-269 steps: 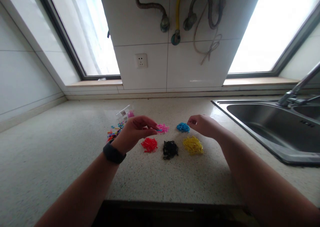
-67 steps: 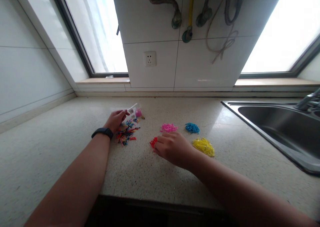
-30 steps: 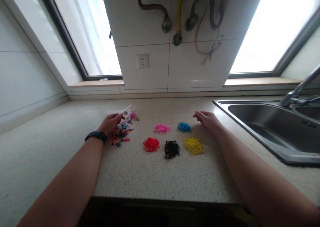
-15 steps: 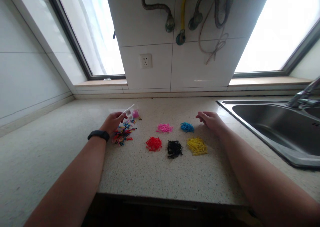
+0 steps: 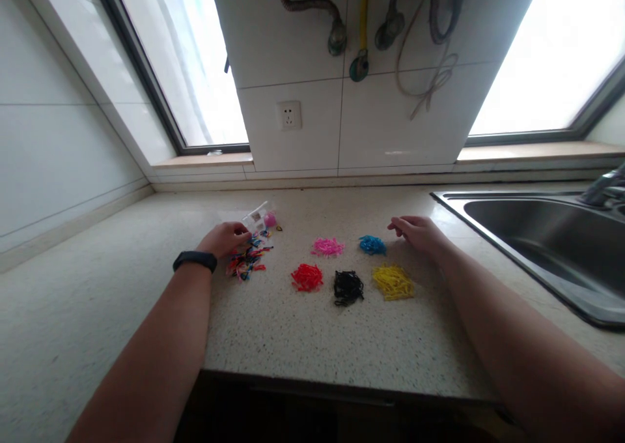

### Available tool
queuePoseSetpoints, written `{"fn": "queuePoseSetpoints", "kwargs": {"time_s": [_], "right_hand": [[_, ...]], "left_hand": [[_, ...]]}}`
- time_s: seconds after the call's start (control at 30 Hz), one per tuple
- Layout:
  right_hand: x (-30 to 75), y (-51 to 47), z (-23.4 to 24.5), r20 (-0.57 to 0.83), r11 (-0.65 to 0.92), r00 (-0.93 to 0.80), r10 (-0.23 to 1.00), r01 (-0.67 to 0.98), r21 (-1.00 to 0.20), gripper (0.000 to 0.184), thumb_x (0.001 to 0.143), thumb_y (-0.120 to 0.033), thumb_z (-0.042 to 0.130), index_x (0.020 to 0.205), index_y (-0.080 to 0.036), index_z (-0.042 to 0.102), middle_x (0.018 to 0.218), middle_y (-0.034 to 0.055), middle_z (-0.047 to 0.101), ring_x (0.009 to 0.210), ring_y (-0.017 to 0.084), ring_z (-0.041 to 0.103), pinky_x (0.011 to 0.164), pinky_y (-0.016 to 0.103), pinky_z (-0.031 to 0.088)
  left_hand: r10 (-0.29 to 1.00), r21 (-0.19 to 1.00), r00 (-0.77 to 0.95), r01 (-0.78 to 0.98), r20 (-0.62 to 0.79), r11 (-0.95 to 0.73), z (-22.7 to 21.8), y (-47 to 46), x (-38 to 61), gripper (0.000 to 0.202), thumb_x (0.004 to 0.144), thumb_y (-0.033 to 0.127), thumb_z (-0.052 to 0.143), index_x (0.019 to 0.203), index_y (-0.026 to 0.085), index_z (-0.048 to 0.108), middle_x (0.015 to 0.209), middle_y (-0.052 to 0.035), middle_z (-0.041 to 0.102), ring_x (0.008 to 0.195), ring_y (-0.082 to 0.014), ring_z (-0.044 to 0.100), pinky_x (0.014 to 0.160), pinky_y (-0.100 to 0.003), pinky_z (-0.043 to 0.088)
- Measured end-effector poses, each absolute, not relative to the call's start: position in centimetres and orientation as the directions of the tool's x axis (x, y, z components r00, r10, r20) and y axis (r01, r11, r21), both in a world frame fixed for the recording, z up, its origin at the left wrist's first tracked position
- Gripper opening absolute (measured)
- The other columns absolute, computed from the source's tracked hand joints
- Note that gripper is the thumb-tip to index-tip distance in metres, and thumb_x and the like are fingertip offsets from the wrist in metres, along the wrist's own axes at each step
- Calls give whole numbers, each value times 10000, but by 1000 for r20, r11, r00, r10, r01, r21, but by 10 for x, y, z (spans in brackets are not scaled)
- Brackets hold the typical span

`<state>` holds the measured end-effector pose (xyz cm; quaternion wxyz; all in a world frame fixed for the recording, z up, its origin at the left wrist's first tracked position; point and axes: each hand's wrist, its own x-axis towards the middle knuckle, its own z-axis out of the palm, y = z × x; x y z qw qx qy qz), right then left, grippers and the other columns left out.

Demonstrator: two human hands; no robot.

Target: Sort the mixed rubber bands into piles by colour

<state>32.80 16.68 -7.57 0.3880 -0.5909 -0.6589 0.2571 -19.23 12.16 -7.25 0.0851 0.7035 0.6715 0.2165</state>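
Small coloured clips lie sorted in heaps on the speckled counter (image 5: 317,345): pink (image 5: 327,247), blue (image 5: 372,244), red (image 5: 306,277), black (image 5: 348,287) and yellow (image 5: 392,281). A mixed heap (image 5: 247,262) lies to their left, beside a clear plastic packet (image 5: 260,219). My left hand (image 5: 224,239), with a black wristband, rests curled at the mixed heap, its fingertips down among the clips. My right hand (image 5: 418,232) lies on the counter just right of the blue heap, fingers loosely extended and holding nothing.
A steel sink (image 5: 547,241) with a tap (image 5: 603,185) fills the right side. The counter's front edge runs near the bottom of the view. A tiled wall with a socket (image 5: 289,114) and hoses (image 5: 361,32) stands behind, between two windows.
My right hand left the red heap and came to rest beside the blue one. My left hand lowered from the plastic packet onto the mixed heap.
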Motion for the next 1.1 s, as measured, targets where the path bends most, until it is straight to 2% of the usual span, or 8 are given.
{"fn": "queuePoseSetpoints", "kwargs": {"time_s": [0.5,0.73,0.9,1.1], "right_hand": [[324,161,-73,181,175,-53,982,615,-769,448,830,-553,543,828,-164,765,679,30,629,479,109,384,468,277,292],[325,162,-73,208,199,-59,976,626,-754,445,827,-557,554,820,-167,769,692,36,649,501,113,415,483,271,304],[326,163,-73,204,203,-71,977,623,-755,429,827,-545,560,813,-170,768,688,37,652,511,119,431,493,271,323],[325,162,-73,214,219,-84,973,625,-750,436,829,-550,555,820,-171,770,690,38,651,513,118,434,492,268,328]], "left_hand": [[981,417,-2,905,194,-80,-76,123,-198,297,732,476,680,889,254,798,835,-67,745,731,-231,649,671,-294,434],[978,424,9,900,209,-99,-74,123,-196,243,733,447,679,812,245,790,793,-65,751,742,-240,660,693,-303,445],[969,531,3,836,245,-137,-70,122,-190,311,746,492,673,826,211,778,810,-67,749,744,-227,643,701,-306,451],[961,789,52,560,270,-252,-61,116,-151,358,762,490,705,879,154,744,815,-54,715,728,-174,608,707,-290,460]]}}
